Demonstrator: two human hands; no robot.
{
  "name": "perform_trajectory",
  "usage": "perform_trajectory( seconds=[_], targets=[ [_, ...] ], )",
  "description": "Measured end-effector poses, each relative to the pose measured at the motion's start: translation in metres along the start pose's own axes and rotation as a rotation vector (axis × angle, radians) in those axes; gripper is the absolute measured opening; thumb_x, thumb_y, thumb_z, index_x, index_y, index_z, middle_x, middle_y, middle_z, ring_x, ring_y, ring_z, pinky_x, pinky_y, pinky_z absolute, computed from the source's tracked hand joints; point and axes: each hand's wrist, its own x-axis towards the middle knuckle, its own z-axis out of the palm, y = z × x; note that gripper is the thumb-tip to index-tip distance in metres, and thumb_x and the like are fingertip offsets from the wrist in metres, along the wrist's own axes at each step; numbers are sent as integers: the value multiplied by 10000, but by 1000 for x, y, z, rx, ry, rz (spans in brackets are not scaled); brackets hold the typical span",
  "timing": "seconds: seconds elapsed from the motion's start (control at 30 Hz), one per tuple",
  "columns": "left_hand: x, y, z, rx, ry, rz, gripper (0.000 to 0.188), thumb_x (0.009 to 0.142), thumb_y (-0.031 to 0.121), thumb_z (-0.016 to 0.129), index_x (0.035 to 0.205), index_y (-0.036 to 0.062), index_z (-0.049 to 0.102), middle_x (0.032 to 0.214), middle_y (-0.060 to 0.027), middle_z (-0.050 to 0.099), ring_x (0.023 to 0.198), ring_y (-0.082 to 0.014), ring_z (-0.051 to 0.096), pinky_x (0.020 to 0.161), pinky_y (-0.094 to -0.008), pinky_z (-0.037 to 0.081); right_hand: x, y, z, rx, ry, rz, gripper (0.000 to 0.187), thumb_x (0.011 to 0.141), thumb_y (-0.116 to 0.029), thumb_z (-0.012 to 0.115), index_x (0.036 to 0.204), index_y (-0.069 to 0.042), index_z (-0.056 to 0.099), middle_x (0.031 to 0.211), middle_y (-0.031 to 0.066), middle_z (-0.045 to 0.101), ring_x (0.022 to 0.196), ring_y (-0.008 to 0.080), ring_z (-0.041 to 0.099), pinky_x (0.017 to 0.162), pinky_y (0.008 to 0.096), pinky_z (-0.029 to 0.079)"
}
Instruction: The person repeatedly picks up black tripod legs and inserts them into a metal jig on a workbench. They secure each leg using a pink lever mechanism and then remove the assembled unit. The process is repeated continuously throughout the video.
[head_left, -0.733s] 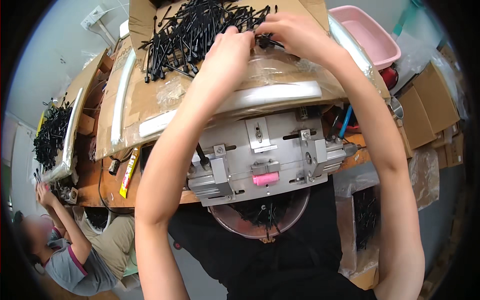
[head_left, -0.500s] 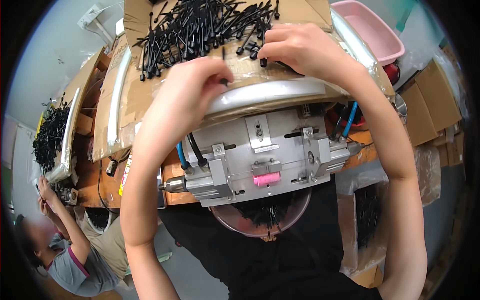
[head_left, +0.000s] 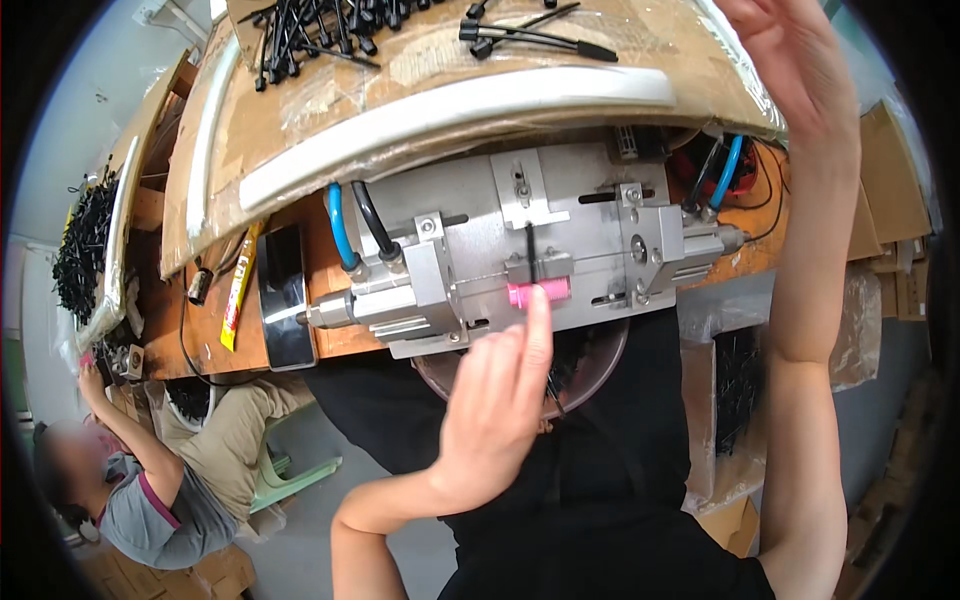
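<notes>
Lengthwise, black rod (head_left: 531, 252) runs fore-aft; near end seemingly at left fingers (head_left: 539, 325).

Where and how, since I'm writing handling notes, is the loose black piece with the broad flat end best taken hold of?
Probably by its broad flat end, from the person's right: that end points right, free over the cardboard; farther left it crosses another black piece.

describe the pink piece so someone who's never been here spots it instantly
Find the orange wooden bench, then the wide silver metal fixture at its near edge. Near the middle of the fixture's front edge sits a short, roughly cylindrical pink piece. Its bright colour sets it apart from the grey metal around it.
</notes>
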Motion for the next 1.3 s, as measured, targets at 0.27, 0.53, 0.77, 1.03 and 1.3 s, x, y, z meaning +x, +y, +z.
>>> perform_trajectory(
  seconds=[0.27, 0.53, 0.77, 1.03, 1.3],
  targets=[
    [8, 17, 20, 178, -143, -43, 692, 764, -39, 591, 1418, -118, 379, 969, -92, 516, 866, -202, 521, 805, -291, 475, -54, -34, -2, 7, 95, 54, 257, 987, -129, 562, 1195, 20, 587, 952, 148, 670, 820, 183, 656, 680, 244, 530],
    [47, -13, -18, 117, -27, -8, 524, 784, 38, 614, 1300, -14, 540, 978, -111, 516, 878, -234, 532, 777, -320, 483, -183, -17, 57, -500, -111, 14, 444, 759, 41, 754, 1176, 72, 604, 888, 166, 688, 595, 184, 593, 545, 259, 484],
    [189, -90, -48, 54, 140, 199, 159, 864, -57, 562, 996, 16, 613, 975, -187, 627, 998, -359, 600, 911, -410, 473, -245, 19, 105, -804, -209, 95, 659, 717, 49, 777, 1332, 67, 540, 701, 88, 582, 573, 188, 560, 541, 317, 469],
    [209, -84, -61, -177, -143, -86, 181, 822, -16, 695, 996, 23, 664, 933, -138, 687, 882, -224, 669, 821, -333, 535, -231, 20, 105, -839, -261, 178, 633, 792, -27, 739, 1375, 39, 502, 668, 79, 576, 610, 208, 617, 537, 344, 491],
    [197, -122, -45, -176, 9, 106, 235, 855, -11, 654, 1075, 68, 679, 935, -92, 705, 849, -194, 657, 782, -323, 522, -100, -1, 54, -1106, -204, -321, 269, 864, -44, 691, 1124, 19, 674, 884, 99, 717, 747, 155, 692, 644, 308, 536]
  ],
)
